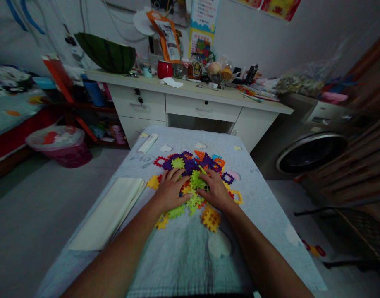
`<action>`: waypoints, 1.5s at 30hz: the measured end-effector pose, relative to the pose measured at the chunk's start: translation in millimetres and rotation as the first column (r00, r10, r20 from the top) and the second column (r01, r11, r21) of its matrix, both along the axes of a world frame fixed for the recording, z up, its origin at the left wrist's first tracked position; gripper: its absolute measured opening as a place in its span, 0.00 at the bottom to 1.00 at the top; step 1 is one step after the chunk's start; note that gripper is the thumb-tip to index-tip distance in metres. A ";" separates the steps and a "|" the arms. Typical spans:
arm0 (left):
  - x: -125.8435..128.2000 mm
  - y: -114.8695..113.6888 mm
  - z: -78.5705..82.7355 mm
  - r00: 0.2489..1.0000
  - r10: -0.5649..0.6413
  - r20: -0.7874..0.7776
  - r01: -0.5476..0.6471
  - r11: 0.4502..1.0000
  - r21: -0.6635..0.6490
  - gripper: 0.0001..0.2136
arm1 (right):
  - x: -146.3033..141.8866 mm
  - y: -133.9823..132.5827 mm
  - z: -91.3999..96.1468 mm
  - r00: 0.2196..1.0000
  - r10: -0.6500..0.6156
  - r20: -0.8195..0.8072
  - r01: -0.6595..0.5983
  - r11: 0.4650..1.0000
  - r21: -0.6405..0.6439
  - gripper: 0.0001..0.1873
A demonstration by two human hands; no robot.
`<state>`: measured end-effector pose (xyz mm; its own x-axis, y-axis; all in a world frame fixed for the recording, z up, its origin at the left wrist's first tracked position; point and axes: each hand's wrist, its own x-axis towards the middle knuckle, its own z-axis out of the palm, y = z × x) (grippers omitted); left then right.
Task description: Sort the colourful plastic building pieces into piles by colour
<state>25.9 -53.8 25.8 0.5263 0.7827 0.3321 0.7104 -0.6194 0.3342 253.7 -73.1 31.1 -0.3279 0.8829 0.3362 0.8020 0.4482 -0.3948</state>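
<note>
A pile of toothed plastic building pieces in purple, green, orange, yellow and red lies on the cloth-covered table. My left hand (173,188) rests on the pile's left side, palm down, fingers spread and holding nothing. On the right side, my right hand (218,188) has its thumb and fingers apart over green building pieces (196,182), touching them; its palm side is hidden. A green square piece (178,163) lies on purple pieces beyond my left fingertips. Closer to me are an orange window piece (211,218) and a yellow piece (161,221).
A folded cream cloth (111,211) and a white remote-like object (148,143) lie on the table's left. Behind stands a white desk (190,93) bearing a watermelon half (107,54) and jars. A washing machine (304,132) is at right, a pink bin (64,149) at left.
</note>
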 end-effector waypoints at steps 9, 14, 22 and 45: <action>-1.3 0.3 8.5 0.991 -0.134 0.030 0.134 0.991 -0.007 0.21 | -0.1 6.1 -6.3 0.981 -0.119 -0.153 0.133 0.987 0.088 0.07; 0.0 -1.6 13.8 0.978 -0.180 0.100 0.182 0.983 -0.006 0.12 | 4.2 7.3 -3.0 0.948 -0.198 -0.249 0.235 0.963 0.128 0.06; -25.7 13.5 13.3 0.958 0.284 0.031 -0.286 0.956 0.072 0.15 | 5.2 7.7 -5.3 0.932 -0.209 -0.295 0.254 0.960 0.121 0.10; -9.4 9.5 -0.3 0.951 0.041 0.306 -0.024 0.998 -0.058 0.21 | -1.1 -1.6 -0.8 0.975 0.164 -0.150 -0.160 0.986 0.038 0.25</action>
